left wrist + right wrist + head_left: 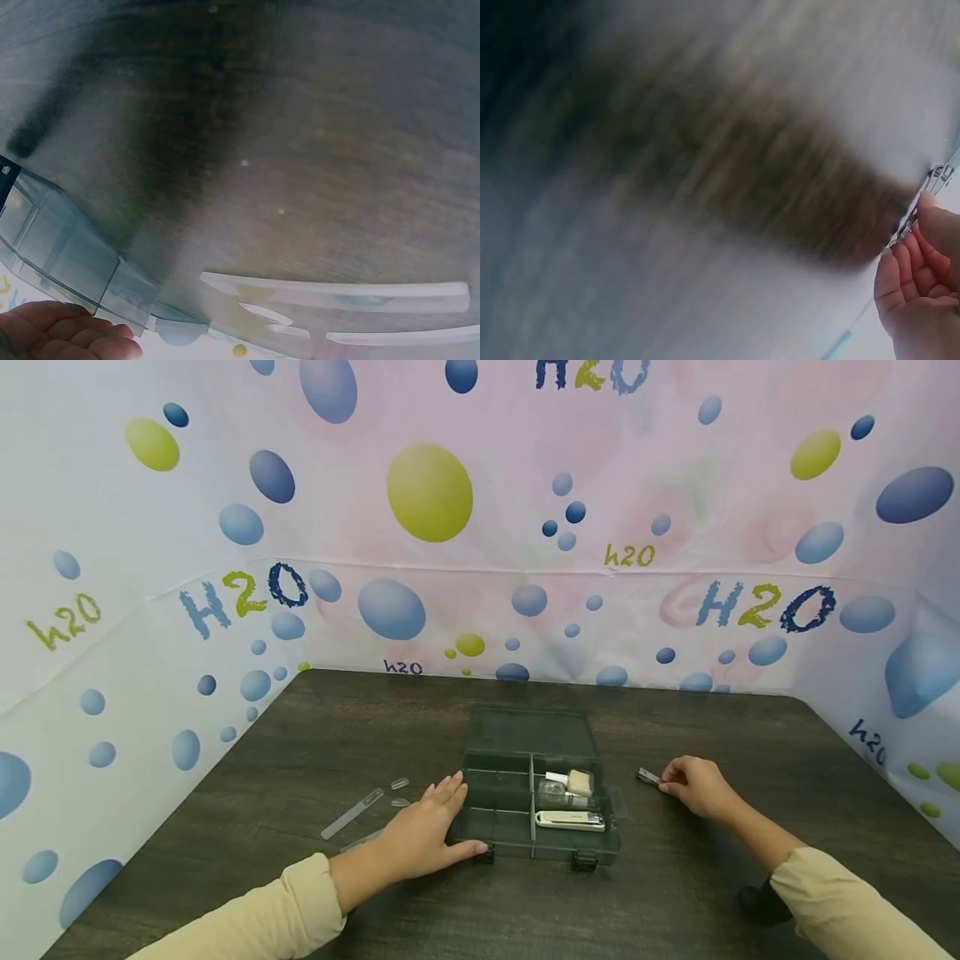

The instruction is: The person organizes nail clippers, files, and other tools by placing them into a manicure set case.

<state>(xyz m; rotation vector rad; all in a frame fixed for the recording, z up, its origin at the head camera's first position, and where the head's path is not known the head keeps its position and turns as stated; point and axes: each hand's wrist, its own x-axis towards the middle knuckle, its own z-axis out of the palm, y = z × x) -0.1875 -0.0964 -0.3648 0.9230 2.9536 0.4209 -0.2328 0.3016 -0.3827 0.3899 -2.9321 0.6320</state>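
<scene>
A dark see-through compartment case (pixel 495 824) lies on the table with its lid (pixel 531 731) folded back. My left hand (pixel 427 827) rests along the case's left side, fingers straight and thumb by the front latch; the left wrist view shows the fingers (pixel 67 337) beside the case wall (pixel 67 247). To the right of the case, my right hand (pixel 693 783) pinches a small metal nail clipper (pixel 648 776) between thumb and fingers. The right wrist view also shows this nail clipper (pixel 939 175). A cream nail clipper (pixel 570 820) lies in the front right compartment.
Behind it, the back right compartment holds a beige block (pixel 580 782) and small clear and white items. Left of the case lie a clear plastic strip (pixel 352 814), another strip (pixel 363 841) partly behind my left arm, and two small clear pieces. A printed curtain (pixel 480 568) encloses the table.
</scene>
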